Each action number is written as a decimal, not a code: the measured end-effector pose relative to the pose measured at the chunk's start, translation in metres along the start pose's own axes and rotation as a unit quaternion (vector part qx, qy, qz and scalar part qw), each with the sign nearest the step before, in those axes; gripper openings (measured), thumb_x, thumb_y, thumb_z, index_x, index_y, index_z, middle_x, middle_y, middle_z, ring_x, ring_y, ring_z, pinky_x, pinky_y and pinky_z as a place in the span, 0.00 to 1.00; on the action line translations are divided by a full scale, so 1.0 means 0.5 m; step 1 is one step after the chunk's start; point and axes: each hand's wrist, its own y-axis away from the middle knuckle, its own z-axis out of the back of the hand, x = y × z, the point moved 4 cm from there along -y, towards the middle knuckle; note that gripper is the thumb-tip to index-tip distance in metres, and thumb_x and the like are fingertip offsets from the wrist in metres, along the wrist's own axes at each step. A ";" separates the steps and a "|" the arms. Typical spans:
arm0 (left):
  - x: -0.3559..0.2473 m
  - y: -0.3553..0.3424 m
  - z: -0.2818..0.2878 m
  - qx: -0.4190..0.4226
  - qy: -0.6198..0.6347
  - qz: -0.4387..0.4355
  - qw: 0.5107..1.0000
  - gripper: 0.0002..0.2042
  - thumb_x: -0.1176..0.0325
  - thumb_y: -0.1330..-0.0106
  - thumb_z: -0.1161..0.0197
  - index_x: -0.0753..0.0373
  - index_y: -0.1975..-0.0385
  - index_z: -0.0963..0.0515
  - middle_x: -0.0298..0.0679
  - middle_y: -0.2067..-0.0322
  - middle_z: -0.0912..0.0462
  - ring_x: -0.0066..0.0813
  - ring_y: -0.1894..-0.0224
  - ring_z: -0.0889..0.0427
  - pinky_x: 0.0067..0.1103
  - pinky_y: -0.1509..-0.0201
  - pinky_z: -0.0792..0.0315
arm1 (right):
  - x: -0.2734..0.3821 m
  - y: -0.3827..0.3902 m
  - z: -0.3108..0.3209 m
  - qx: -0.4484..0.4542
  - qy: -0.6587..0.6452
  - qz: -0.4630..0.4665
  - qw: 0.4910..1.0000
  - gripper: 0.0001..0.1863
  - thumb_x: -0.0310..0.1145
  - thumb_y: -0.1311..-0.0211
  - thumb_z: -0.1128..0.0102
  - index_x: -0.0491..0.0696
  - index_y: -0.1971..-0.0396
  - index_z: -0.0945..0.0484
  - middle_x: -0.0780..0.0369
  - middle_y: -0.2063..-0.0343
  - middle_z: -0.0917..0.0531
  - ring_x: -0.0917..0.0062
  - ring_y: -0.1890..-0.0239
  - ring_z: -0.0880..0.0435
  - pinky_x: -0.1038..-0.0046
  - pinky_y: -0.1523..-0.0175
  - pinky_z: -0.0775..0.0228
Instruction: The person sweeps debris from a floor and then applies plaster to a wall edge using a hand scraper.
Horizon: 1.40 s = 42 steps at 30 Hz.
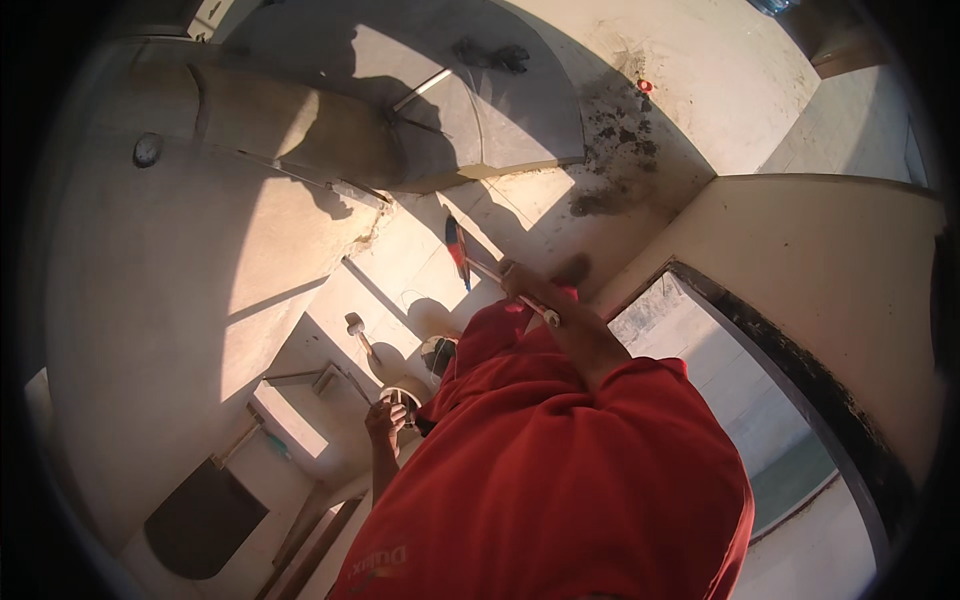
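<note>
My right hand (524, 284) is closed around the pale handle of a brush-like tool (457, 252). Its narrow head is red and dark with a blue tip, angled over the pale floor ahead of me. Lower and to the left, my left hand (384, 421) has its fingers curled in. A thin rod (357, 386) runs up to those fingers and appears to be gripped. Right beside that hand is a pale round container (410, 388), partly hidden by the hand and my red shirt. The contents of the container cannot be made out.
A mallet-like tool (360, 334) with a wooden handle lies left of my body. Beyond my left arm is a dark flat blade (205, 520) with a handle. A grey ledge (480, 165) and a dark-stained wall corner (620, 140) stand ahead. A dark-framed opening (760, 370) is at right.
</note>
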 end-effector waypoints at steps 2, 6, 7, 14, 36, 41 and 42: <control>0.034 0.034 0.003 -0.022 -0.019 0.014 0.999 0.13 0.64 0.26 0.44 0.59 0.46 0.25 0.45 0.60 0.14 0.35 0.63 0.13 0.36 0.56 0.20 | -0.063 0.014 0.008 0.046 0.052 -0.035 0.997 0.08 0.34 0.50 0.34 0.45 0.79 0.17 0.57 0.80 0.16 0.68 0.75 0.14 0.65 0.71 0.24; 0.089 0.036 -0.005 0.014 -0.144 -0.018 0.989 0.13 0.63 0.26 0.43 0.59 0.46 0.25 0.44 0.61 0.15 0.35 0.65 0.14 0.35 0.57 0.20 | -0.235 0.269 0.035 -0.045 -0.408 -0.471 0.781 0.11 0.30 0.44 0.36 0.37 0.79 0.20 0.54 0.87 0.21 0.66 0.86 0.18 0.65 0.85 0.32; 0.167 0.066 0.004 0.004 -0.152 -0.008 0.988 0.13 0.63 0.27 0.43 0.59 0.46 0.25 0.44 0.62 0.15 0.34 0.65 0.15 0.35 0.57 0.20 | -0.211 0.309 0.088 -0.100 -0.415 -0.564 0.707 0.11 0.29 0.42 0.38 0.36 0.77 0.19 0.54 0.86 0.21 0.65 0.87 0.19 0.64 0.87 0.33; 0.115 -0.037 -0.042 0.057 -0.168 -0.040 0.983 0.14 0.62 0.27 0.41 0.60 0.46 0.25 0.44 0.64 0.16 0.33 0.69 0.16 0.35 0.59 0.21 | -0.166 0.548 0.252 -0.169 -0.208 -0.635 0.725 0.12 0.30 0.38 0.40 0.34 0.71 0.18 0.54 0.83 0.19 0.67 0.85 0.18 0.65 0.84 0.29; -0.199 -0.215 -0.438 0.191 -0.346 -0.333 0.856 0.10 0.63 0.34 0.45 0.64 0.61 0.25 0.43 0.71 0.22 0.34 0.65 0.20 0.33 0.59 0.25 | 0.178 0.672 0.165 -0.422 -0.522 -0.464 0.578 0.07 0.31 0.35 0.44 0.43 0.64 0.23 0.68 0.83 0.28 0.83 0.88 0.30 0.73 0.86 0.39; -0.428 0.036 -0.668 0.335 -0.303 -0.276 0.848 0.09 0.62 0.27 0.49 0.61 0.66 0.30 0.30 0.84 0.33 0.17 0.85 0.32 0.20 0.85 0.35 | 0.176 0.625 0.225 -0.489 -0.400 -0.436 0.641 0.11 0.34 0.39 0.41 0.42 0.63 0.25 0.65 0.82 0.24 0.82 0.83 0.26 0.72 0.80 0.36; -0.456 0.059 -0.694 0.361 -0.316 -0.303 0.824 0.08 0.64 0.28 0.47 0.61 0.66 0.31 0.29 0.84 0.33 0.17 0.85 0.32 0.19 0.85 0.34 | 0.166 0.609 0.234 -0.513 -0.352 -0.419 0.661 0.11 0.36 0.38 0.42 0.42 0.65 0.24 0.63 0.81 0.23 0.81 0.81 0.24 0.71 0.78 0.33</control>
